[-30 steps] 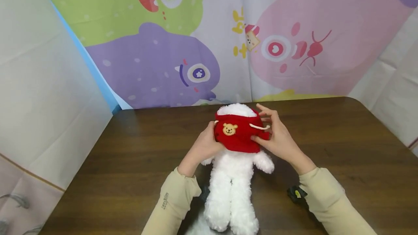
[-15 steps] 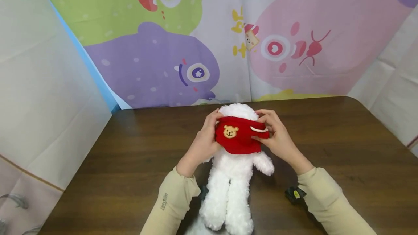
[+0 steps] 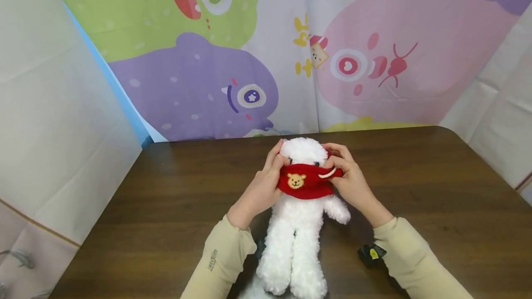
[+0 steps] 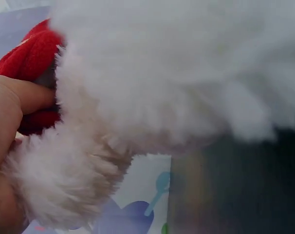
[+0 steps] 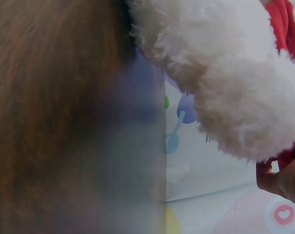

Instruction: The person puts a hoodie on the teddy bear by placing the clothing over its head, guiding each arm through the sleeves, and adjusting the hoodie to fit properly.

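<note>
A white fluffy plush toy (image 3: 296, 239) lies on its back on the table, head toward the far edge. Around the lower part of its head sits a small red doll garment (image 3: 311, 189) with a bear-face patch and a white cord. My left hand (image 3: 262, 188) grips the garment's left side, while my right hand (image 3: 354, 182) pinches its right side by the cord. Above the red edge the plush's dark eyes show. In the left wrist view, a finger goes into the red cloth (image 4: 33, 56) beside a furry paw (image 4: 69, 180). Fur hides most of the right fingers (image 5: 289, 181) in the right wrist view.
The dark wooden table (image 3: 187, 211) runs back to a cartoon-print curtain (image 3: 199, 86). A black strap device (image 3: 371, 254) is at my right wrist. Something pale grey and furry (image 3: 257, 289) lies under the plush's feet.
The red garment has slid down the plush's head, uncovering the forehead and eyes. My left fingers have moved up along the head's side, and my right fingers have curled more onto the garment's edge.
</note>
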The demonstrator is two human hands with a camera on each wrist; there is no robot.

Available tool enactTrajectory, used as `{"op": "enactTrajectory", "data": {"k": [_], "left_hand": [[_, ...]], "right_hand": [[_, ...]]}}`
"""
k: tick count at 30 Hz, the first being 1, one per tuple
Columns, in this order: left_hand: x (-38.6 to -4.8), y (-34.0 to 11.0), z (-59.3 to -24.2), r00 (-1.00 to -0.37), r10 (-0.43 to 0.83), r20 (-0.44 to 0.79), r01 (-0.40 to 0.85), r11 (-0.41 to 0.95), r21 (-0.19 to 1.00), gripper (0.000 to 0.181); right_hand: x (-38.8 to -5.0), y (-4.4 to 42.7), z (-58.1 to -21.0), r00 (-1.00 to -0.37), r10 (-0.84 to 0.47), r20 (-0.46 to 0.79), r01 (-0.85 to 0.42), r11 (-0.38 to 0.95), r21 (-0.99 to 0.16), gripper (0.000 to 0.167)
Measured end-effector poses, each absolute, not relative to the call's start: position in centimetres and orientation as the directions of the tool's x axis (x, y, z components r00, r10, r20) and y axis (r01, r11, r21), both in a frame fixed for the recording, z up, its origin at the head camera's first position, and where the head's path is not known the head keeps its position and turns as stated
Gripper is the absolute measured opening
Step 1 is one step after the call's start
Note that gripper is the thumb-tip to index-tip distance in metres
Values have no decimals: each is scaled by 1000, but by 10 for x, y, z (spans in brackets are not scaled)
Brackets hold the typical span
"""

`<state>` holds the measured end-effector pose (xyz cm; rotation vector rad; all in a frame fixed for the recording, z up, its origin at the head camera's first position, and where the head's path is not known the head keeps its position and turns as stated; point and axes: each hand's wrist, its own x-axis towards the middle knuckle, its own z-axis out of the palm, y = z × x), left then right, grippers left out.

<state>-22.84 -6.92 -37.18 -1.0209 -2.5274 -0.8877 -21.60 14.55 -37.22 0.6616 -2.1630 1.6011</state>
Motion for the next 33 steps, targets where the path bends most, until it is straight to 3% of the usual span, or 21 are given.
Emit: {"op": "enactTrajectory", "data": {"k": [6, 17, 21, 27, 30, 33], "left_hand": [[-229, -67, -377, -667, 545, 508, 737, 584, 340, 37], [-230, -63, -382, -587, 511, 628, 774, 581, 251, 27], [-232, -63, -377, -629, 475, 615, 746, 591, 307, 32], [-227, -64, -371, -732, 491, 472, 678, 594, 433, 60], [-223, -63, -372, -736, 511, 444, 673, 623, 399, 65], [-222, -60, -373, -716, 510, 477, 682, 655, 324, 60]], "right_hand": [[-226, 149, -389, -801, -126, 585, -598, 219, -771, 35], [-228, 150, -390, -774, -105, 625, -629, 249, -737, 38], [-230, 152, -385, -792, -167, 587, -610, 255, -750, 33], [-222, 156, -376, -845, -347, 407, -498, 234, -835, 33], [-218, 154, -376, -854, -359, 376, -468, 218, -856, 42], [-217, 148, -378, -861, -304, 407, -481, 233, -845, 37]]}}
